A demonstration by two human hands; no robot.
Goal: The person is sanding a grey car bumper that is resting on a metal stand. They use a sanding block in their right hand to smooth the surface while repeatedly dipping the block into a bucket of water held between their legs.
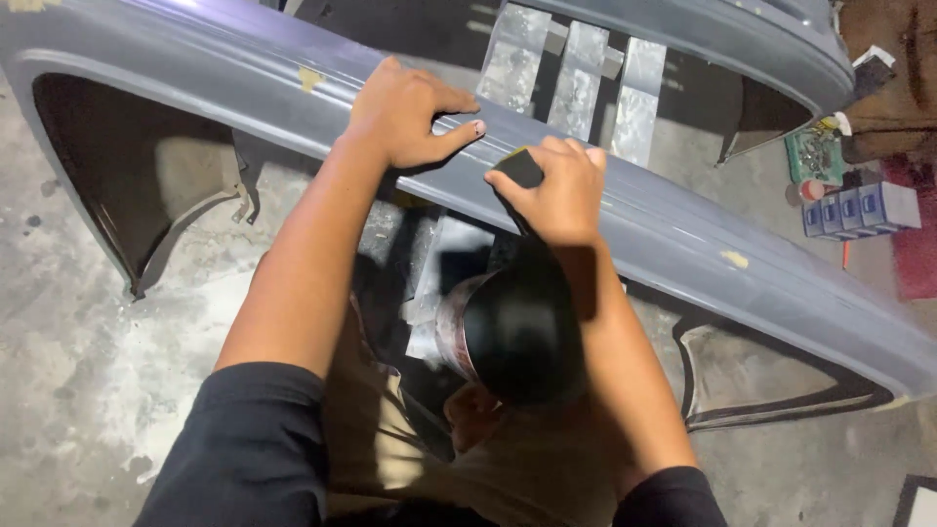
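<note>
Head view: a grey car bumper (683, 234) is steadied by the left hand (405, 112), fingers spread flat; a dark sanding block (519, 168) is pinched against it by the right hand (561, 190).

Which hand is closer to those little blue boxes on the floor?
The right hand. It presses a black block on the grey bumper, on the side toward the blue boxes. The left hand rests flat on the bumper farther away.
</note>
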